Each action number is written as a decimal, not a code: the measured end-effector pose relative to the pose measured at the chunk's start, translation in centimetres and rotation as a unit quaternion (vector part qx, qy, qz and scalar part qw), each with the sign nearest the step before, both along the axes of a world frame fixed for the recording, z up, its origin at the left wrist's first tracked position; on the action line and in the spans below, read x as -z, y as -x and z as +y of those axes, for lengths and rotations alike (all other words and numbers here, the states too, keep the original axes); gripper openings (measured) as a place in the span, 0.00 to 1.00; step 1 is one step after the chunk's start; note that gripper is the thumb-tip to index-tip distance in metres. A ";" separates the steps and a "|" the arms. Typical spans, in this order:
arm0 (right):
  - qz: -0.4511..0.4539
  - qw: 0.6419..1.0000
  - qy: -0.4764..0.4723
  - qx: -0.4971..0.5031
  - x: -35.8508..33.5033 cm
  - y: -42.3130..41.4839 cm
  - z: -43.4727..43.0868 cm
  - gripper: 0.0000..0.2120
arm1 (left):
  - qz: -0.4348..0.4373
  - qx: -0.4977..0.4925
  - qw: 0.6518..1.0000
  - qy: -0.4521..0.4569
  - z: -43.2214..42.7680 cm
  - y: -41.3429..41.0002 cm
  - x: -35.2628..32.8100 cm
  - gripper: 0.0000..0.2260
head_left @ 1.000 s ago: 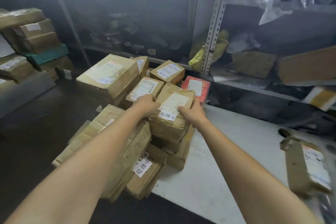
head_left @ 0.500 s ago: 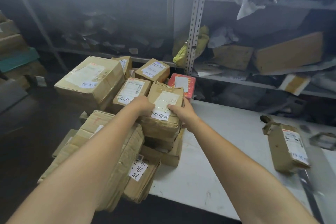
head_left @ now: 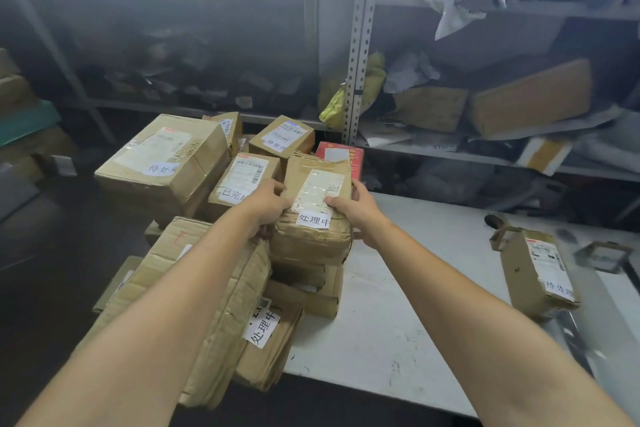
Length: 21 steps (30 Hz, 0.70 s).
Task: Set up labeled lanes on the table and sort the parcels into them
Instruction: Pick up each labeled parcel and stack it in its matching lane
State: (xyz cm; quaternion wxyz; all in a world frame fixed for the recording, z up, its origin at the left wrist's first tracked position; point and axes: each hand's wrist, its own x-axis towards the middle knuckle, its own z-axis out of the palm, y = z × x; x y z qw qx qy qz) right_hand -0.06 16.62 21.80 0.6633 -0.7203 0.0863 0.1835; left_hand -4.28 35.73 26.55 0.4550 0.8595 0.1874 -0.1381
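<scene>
A taped brown parcel (head_left: 313,236) with a white shipping slip and a small Chinese label lies on top of a pile at the left end of the white table (head_left: 398,288). My left hand (head_left: 268,201) grips its left side and my right hand (head_left: 353,208) grips its right side. Around it lie more brown parcels: a large box (head_left: 162,163), a box with a white slip (head_left: 242,180), a small box (head_left: 282,135) behind, a red parcel (head_left: 341,156), and a flat labelled bundle (head_left: 266,340) in front. One labelled parcel (head_left: 538,274) lies alone at the right.
A grey metal shelf rack (head_left: 360,45) stands behind the table, stuffed with cartons, bags and a yellow pouch (head_left: 346,94). More boxes are stacked at the far left (head_left: 20,121). A tape roll or small holder (head_left: 602,255) lies near the table's right edge.
The view has swung left and closer. Both hands have tightened around the top parcel's sides, thumbs now on its upper face; the parcel looks slightly raised and tilted toward me.
</scene>
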 end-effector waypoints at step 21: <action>-0.103 0.975 0.087 0.175 -4.8 9.1 -29.0 0.39 | 0.020 0.198 0.954 0.224 -26.6 0.3 -0.7 0.26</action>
